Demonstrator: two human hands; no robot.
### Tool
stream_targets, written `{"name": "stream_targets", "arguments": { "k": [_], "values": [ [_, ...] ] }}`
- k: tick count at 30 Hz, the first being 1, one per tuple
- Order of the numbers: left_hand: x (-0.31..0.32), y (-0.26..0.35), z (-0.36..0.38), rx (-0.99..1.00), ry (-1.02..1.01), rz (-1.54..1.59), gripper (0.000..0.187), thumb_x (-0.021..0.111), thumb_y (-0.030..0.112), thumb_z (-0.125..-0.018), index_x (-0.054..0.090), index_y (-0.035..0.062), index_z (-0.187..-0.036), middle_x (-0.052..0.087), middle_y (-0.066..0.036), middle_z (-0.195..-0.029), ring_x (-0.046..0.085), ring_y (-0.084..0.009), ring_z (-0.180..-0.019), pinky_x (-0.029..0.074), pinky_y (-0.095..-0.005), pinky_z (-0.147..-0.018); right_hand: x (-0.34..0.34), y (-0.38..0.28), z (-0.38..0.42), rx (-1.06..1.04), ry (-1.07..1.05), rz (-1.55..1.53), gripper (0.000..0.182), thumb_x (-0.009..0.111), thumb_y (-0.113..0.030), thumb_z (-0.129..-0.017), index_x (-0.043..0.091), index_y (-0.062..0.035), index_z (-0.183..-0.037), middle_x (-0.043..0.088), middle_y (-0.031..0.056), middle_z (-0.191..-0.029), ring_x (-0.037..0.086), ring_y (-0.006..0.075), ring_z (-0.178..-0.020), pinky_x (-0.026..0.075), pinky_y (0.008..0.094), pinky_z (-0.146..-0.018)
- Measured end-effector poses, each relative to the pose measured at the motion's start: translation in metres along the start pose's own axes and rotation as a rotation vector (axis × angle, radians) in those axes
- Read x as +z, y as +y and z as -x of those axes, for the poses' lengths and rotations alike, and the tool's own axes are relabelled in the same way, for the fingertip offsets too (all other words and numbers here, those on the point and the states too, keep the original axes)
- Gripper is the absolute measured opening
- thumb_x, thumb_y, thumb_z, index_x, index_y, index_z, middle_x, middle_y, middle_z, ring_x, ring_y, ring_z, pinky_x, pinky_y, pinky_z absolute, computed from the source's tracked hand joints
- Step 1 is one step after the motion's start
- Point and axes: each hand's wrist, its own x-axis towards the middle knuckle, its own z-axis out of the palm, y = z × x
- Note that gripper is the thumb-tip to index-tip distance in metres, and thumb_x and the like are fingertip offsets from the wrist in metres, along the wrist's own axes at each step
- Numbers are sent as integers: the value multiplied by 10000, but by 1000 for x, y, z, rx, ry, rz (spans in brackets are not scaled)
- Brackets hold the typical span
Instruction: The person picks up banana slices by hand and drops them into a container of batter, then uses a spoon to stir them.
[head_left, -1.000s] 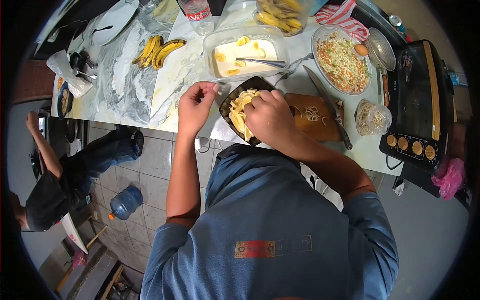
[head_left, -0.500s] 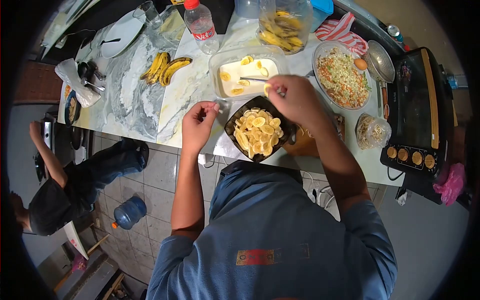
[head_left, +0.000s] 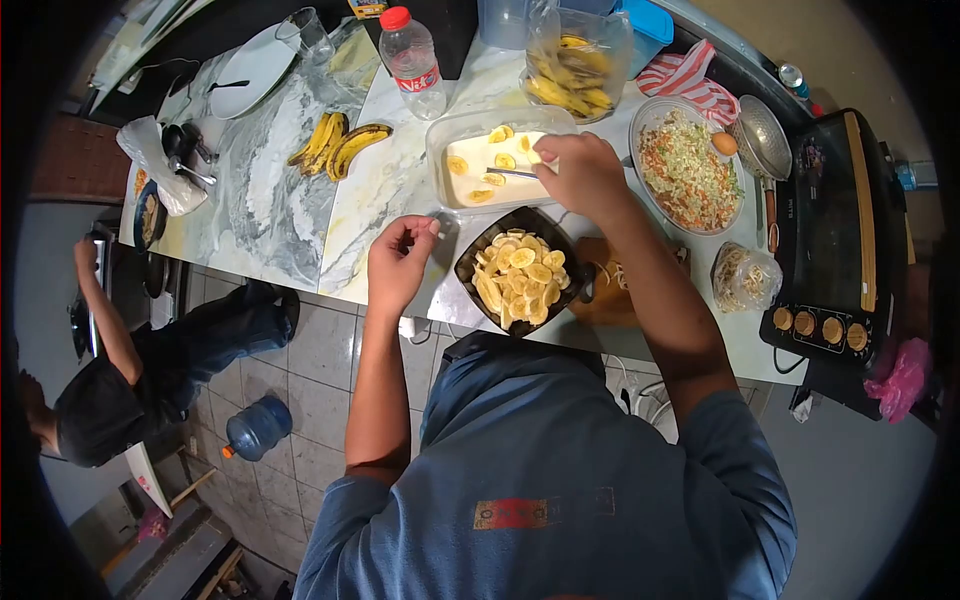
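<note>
Above the right side of a clear plastic container (head_left: pixel 436 170) is my right hand (head_left: pixel 585 175), its fingers closed; anything between them is hidden. The container holds a creamy liquid with several banana slices (head_left: pixel 457 165) and a metal utensil (head_left: pixel 515 173), whose end meets my right fingertips in view. My left hand (head_left: pixel 400 262) hovers over the counter's front part, left of the dark bowl, with thumb and fingers pinched together and nothing visible in them. Between my forearms the dark bowl (head_left: pixel 487 315) is heaped with sliced bananas (head_left: pixel 522 270).
Unpeeled bananas (head_left: pixel 355 148) and a red-capped bottle (head_left: pixel 410 65) stand left and behind. Rightward are a bag of bananas (head_left: pixel 570 80), a plate of shredded vegetables with an egg (head_left: pixel 690 170), a cutting board (head_left: pixel 610 300) and an oven (head_left: pixel 825 230). Another person (head_left: pixel 110 390) is at far left.
The banana slice seen in my right fingers earlier no longer shows there, and more slices lie in the container. My right hand has moved slightly over it. The view has shifted a little.
</note>
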Motion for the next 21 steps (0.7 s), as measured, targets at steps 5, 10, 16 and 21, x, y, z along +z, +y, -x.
{"name": "stream_targets", "arguments": {
  "k": [5, 10, 16, 21],
  "values": [
    [6, 7, -10, 3, 26, -1, 172, 681, 159, -934, 675, -12, -956, 636, 22, -799, 536, -39, -722, 432, -190, -668, 4, -3, -1, -19, -141, 224, 193, 771, -267, -720, 724, -150, -867, 703, 61, -823, 601, 272, -893, 431, 408, -805],
    [11, 11, -25, -8, 66, -29, 227, 678, 203, -935, 651, -4, -846, 567, 47, -711, 466, -31, -651, 380, -200, -591, 3, -16, -15, 61, -340, 341, 170, 760, -282, -747, 740, -133, -827, 719, 85, -886, 584, 264, -995, 360, 395, -894],
    [14, 9, -35, -67, 93, -108, 343, 679, 278, -932, 608, 13, -727, 491, 57, -637, 393, -43, -598, 332, -228, -537, 8, -14, -21, 50, -363, 250, 130, 682, -235, -818, 730, -115, -833, 707, 116, -885, 608, 282, -993, 403, 427, -878],
    [14, 4, -36, -67, 71, -103, 355, 671, 293, -933, 605, 15, -722, 489, 53, -633, 392, -51, -595, 333, -238, -536, 7, -15, -5, -106, -97, 125, 87, 593, -145, -869, 627, -66, -857, 620, 112, -836, 639, 330, -812, 521, 436, -689]
  ]
}}
